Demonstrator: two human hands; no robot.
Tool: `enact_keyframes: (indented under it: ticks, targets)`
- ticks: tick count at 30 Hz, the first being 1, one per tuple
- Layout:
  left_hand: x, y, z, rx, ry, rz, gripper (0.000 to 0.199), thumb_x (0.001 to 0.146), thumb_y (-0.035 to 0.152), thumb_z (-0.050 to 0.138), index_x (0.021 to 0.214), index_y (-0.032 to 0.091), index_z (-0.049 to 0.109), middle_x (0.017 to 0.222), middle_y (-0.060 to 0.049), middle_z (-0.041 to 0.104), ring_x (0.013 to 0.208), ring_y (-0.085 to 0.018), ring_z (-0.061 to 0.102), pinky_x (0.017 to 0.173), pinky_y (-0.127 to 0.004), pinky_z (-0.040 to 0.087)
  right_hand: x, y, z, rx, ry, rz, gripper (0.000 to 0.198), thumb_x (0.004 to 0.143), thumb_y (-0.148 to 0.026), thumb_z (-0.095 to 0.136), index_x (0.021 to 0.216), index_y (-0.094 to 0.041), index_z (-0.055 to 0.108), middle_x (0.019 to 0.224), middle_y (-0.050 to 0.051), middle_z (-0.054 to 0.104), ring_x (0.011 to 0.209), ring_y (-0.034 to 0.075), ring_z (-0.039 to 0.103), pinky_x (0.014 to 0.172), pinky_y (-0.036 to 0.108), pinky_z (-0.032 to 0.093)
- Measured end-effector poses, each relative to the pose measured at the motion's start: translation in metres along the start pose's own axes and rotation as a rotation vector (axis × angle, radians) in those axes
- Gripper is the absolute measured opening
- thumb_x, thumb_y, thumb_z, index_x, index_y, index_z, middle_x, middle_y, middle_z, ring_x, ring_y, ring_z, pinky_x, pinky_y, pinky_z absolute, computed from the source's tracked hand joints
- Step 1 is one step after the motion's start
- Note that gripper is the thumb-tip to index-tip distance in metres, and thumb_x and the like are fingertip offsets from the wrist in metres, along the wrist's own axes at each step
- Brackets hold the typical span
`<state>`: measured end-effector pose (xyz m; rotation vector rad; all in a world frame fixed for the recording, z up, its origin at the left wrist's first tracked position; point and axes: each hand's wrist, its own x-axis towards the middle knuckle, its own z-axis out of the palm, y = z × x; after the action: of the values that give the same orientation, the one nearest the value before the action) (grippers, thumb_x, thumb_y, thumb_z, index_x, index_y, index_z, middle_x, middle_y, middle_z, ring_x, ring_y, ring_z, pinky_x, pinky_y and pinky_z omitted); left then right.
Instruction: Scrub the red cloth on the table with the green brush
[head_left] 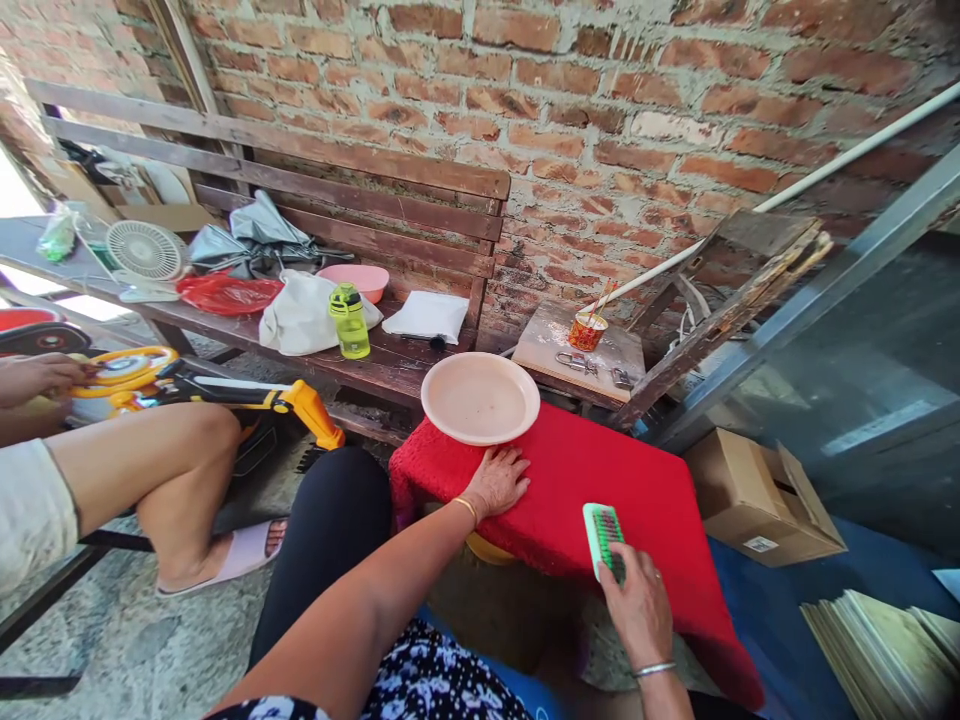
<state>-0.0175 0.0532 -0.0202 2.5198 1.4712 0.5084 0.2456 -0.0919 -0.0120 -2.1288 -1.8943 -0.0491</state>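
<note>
My right hand (641, 605) is closed round a green scrub brush (598, 530), held over the near right part of a table with a red cloth (592, 450). The brush's bristles face to the right and partly up. My left hand (499, 482) lies flat on the cloth with its fingers stretched out. Just beyond those fingertips stands a pale pink basin (480, 400), at the table's far left corner. A little liquid seems to lie in the basin, with small specks at its bottom.
A wooden bench (405, 370) by the brick wall holds a green water bottle (349, 322), a white bag (296, 315), a pink bowl (360, 278) and a small fan (146, 250). Another person sits at left beside a toy excavator (307, 410). A cardboard box (757, 495) stands at right.
</note>
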Motion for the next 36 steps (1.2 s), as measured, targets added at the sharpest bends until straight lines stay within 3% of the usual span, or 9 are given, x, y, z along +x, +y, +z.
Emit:
enact_keyframes:
  ticks: [4, 11, 13, 15, 18, 23, 25, 30, 36]
  targets:
    - [-0.001, 0.001, -0.003, 0.002, -0.009, -0.003, 0.039, 0.096, 0.04, 0.05, 0.13, 0.025, 0.06, 0.143, -0.009, 0.053, 0.133, -0.027, 0.046, 0.116, -0.05, 0.027, 0.013, -0.001, 0.003, 0.005, -0.019, -0.024, 0.028, 0.091, -0.039, 0.049, 0.111, -0.025, 0.064, 0.101, 0.006, 0.066, 0.091, 0.024, 0.062, 0.08, 0.035, 0.046]
    - [-0.001, 0.003, -0.005, 0.004, -0.014, -0.003, 0.04, 0.096, 0.041, 0.049, 0.132, 0.024, 0.059, 0.143, -0.009, 0.053, 0.134, -0.026, 0.045, 0.118, -0.049, 0.026, 0.035, 0.064, -0.014, -0.23, 0.057, 0.449, 0.041, 0.095, -0.046, 0.04, 0.12, -0.022, 0.063, 0.098, 0.013, 0.067, 0.076, 0.027, 0.063, 0.064, 0.036, 0.045]
    - [-0.001, 0.003, -0.004, -0.001, -0.019, -0.006, 0.04, 0.097, 0.041, 0.048, 0.132, 0.025, 0.059, 0.143, -0.008, 0.053, 0.134, -0.026, 0.045, 0.118, -0.049, 0.025, 0.033, 0.074, -0.014, -0.251, 0.087, 0.505, 0.045, 0.094, -0.049, 0.039, 0.12, -0.021, 0.063, 0.097, 0.016, 0.067, 0.072, 0.029, 0.062, 0.061, 0.037, 0.045]
    - [-0.001, 0.003, -0.004, -0.001, -0.019, -0.002, 0.04, 0.097, 0.042, 0.048, 0.132, 0.024, 0.059, 0.143, -0.009, 0.053, 0.135, -0.027, 0.045, 0.118, -0.05, 0.025, 0.03, 0.074, -0.009, -0.232, 0.114, 0.461, 0.046, 0.094, -0.048, 0.038, 0.119, -0.019, 0.064, 0.095, 0.017, 0.066, 0.073, 0.029, 0.062, 0.062, 0.038, 0.045]
    - [0.0, 0.003, -0.003, 0.001, -0.005, 0.007, 0.04, 0.098, 0.041, 0.047, 0.13, 0.023, 0.06, 0.142, -0.009, 0.054, 0.134, -0.027, 0.045, 0.117, -0.05, 0.026, 0.028, 0.058, 0.006, -0.116, 0.128, 0.277, 0.044, 0.092, -0.048, 0.038, 0.111, -0.019, 0.065, 0.088, 0.013, 0.064, 0.075, 0.027, 0.061, 0.069, 0.038, 0.047]
    - [0.001, 0.002, -0.001, -0.014, 0.036, 0.0, 0.037, 0.099, 0.036, 0.045, 0.128, 0.021, 0.062, 0.137, -0.011, 0.058, 0.129, -0.026, 0.049, 0.115, -0.049, 0.029, 0.033, 0.005, 0.033, 0.235, 0.085, -0.161, 0.042, 0.091, -0.056, 0.041, 0.103, -0.024, 0.065, 0.096, 0.009, 0.066, 0.088, 0.027, 0.062, 0.079, 0.041, 0.048]
    - [0.001, 0.0, 0.0, -0.021, 0.051, 0.005, 0.035, 0.098, 0.034, 0.046, 0.127, 0.021, 0.062, 0.137, -0.01, 0.058, 0.128, -0.026, 0.05, 0.115, -0.049, 0.029, 0.036, -0.017, 0.04, 0.275, 0.071, -0.234, 0.038, 0.093, -0.053, 0.042, 0.105, -0.025, 0.065, 0.098, 0.008, 0.065, 0.09, 0.026, 0.061, 0.081, 0.04, 0.047]
    - [-0.006, 0.0, 0.004, -0.006, 0.069, 0.009, 0.034, 0.098, 0.029, 0.047, 0.128, 0.021, 0.061, 0.138, -0.01, 0.059, 0.131, -0.026, 0.049, 0.114, -0.049, 0.03, 0.04, -0.052, 0.032, 0.165, 0.046, -0.151, 0.025, 0.094, -0.037, 0.048, 0.11, -0.027, 0.064, 0.103, 0.006, 0.064, 0.095, 0.024, 0.06, 0.086, 0.037, 0.044]
    - [-0.005, -0.012, 0.02, 0.046, 0.11, 0.047, 0.036, 0.098, 0.026, 0.043, 0.127, 0.022, 0.063, 0.139, -0.01, 0.059, 0.129, -0.025, 0.053, 0.112, -0.048, 0.034, 0.058, -0.043, 0.007, -0.006, -0.023, 0.212, 0.026, 0.092, -0.026, 0.052, 0.115, -0.029, 0.064, 0.113, 0.007, 0.064, 0.106, 0.024, 0.059, 0.092, 0.037, 0.042]
